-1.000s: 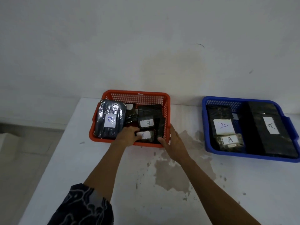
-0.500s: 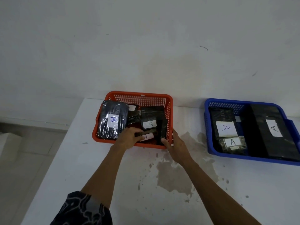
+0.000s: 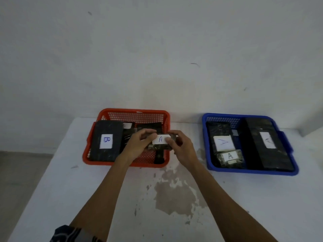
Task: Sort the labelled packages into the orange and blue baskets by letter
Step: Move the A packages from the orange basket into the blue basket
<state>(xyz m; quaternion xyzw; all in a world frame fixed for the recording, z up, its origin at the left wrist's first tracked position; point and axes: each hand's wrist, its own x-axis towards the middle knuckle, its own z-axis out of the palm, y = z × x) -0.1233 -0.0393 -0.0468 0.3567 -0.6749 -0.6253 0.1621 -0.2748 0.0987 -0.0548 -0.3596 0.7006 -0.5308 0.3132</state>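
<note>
Both hands hold a small dark package with a white label marked A (image 3: 161, 140) above the orange basket (image 3: 132, 111). My left hand (image 3: 139, 145) pinches its left end and my right hand (image 3: 180, 145) grips its right end. Inside the orange basket a large black package labelled B (image 3: 106, 141) leans at the left, with other dark packages partly hidden behind my hands. The blue basket (image 3: 251, 171) at the right holds three packages labelled A: a square one (image 3: 222, 143), a small one (image 3: 230, 157) and a long one (image 3: 268, 142).
Both baskets stand on a white table (image 3: 70, 198) against a white wall. A large worn stain (image 3: 174, 194) marks the table between my forearms. The table's left edge drops to a grey floor (image 3: 21, 172).
My left hand lifted the small A package out of the orange basket. My right hand left the basket's rim and took hold of the package's right end.
</note>
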